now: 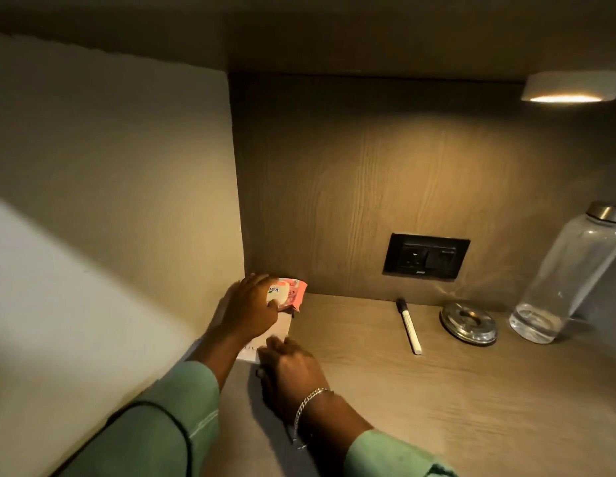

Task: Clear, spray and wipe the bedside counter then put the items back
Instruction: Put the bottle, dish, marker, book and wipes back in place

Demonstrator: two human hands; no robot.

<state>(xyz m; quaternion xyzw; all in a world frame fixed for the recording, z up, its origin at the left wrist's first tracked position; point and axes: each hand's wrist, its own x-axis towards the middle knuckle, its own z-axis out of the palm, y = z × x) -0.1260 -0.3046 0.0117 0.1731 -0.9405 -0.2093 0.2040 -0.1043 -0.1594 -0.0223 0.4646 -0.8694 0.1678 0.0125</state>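
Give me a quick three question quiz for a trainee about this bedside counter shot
1. True or false: the marker pen lies between the pink packet and the metal ashtray.
2. Which hand grips the pink packet? A) left hand B) right hand
3. What stands at the far right of the counter?

Key: 1 true; 2 A; 3 the clear bottle.

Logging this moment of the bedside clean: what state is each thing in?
Pink packet: gripped by left hand, back corner.
Paper: flat, under right hand.
Marker: capped, lying flat.
Ashtray: on counter.
Bottle: upright, capped, looks empty.
Lamp: on.
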